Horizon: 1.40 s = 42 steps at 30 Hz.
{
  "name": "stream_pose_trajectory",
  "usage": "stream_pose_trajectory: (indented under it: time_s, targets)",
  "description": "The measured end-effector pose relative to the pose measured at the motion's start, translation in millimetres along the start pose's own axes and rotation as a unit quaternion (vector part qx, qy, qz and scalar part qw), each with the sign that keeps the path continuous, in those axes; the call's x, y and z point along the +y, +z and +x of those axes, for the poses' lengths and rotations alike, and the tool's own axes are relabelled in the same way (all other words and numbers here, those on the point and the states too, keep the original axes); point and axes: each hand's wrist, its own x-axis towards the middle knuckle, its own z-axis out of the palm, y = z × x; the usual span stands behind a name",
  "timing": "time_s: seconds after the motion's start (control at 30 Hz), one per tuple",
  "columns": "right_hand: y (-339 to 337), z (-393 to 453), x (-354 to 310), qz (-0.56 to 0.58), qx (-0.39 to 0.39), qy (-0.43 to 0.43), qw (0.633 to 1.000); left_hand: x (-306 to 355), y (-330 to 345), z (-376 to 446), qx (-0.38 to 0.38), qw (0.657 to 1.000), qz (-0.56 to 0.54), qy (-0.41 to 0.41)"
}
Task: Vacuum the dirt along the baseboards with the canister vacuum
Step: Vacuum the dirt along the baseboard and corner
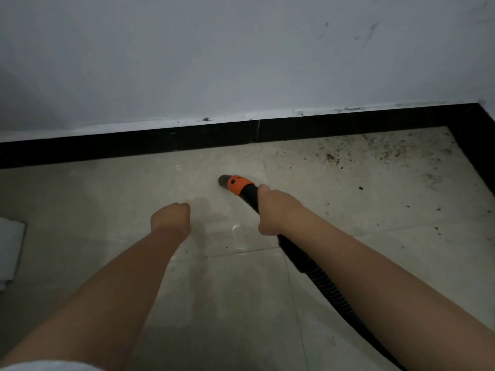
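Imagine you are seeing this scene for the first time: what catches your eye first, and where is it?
The orange nozzle collar on the black vacuum hose stands out mid-floor, held by the right hand. Brown dirt speckles the tiles in the far right corner, beside the black baseboard. The left hand hangs curled, holding nothing.

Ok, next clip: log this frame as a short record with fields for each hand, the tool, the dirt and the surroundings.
right hand: right hand grips the black ribbed vacuum hose behind its orange collar
nozzle: grey nozzle tip low over the pale tiled floor, short of the black baseboard
left hand: left hand curled, holding nothing
dirt: brown crumbs scattered toward the right corner, not yet reached
wall: scuffed white wall
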Motion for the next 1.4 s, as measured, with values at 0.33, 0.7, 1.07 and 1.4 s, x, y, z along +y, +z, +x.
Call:
stream_pose_trajectory:
  time_s: [0.33, 0.7, 1.07, 1.4]
  targets:
    - [-14, 11, 12, -0.028, 0.014, -0.008, 0.999, -6, -5, 11, -0.038, 0.998, -0.001, -0.043]
    - [-47, 19, 66, -0.004, 0.023, 0.126, 0.992, 17, -19, 50, -0.044, 0.998, -0.022, 0.048]
    - [-58, 53, 24, 0.053, 0.059, 0.141, 0.987, 34, -10, 99, 0.012, 0.992, -0.067, 0.107]
    - [-42, 42, 7, 0.014, 0.021, 0.096, 0.995, 6, 0, 106, 0.02, 0.992, -0.079, 0.101]
